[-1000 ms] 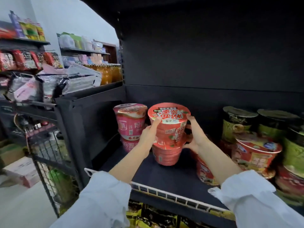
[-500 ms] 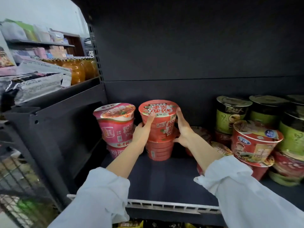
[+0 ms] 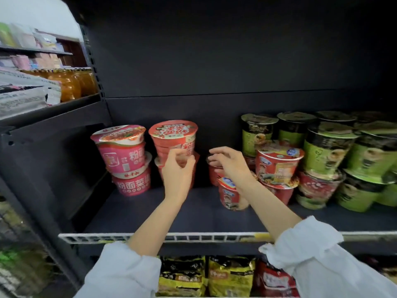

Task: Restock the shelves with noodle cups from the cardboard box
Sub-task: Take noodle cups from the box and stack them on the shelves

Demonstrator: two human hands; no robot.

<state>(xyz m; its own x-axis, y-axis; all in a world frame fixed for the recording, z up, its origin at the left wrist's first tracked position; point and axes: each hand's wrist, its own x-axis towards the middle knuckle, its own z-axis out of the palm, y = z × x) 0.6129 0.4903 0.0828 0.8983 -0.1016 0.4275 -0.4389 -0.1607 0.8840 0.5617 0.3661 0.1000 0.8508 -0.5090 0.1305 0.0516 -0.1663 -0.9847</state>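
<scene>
This is a shop, a small grocery or convenience store; dark metal shelving with a white wire front rail carries stacked noodle cups at 10 o'clock, and green-labelled cups in rows at 2 o'clock; packets of noodles fill the shelf below at 6 o'clock; at 9 o'clock a neighbouring rack holds orange bottles and bagged goods; further stocked shelves stand behind.
</scene>
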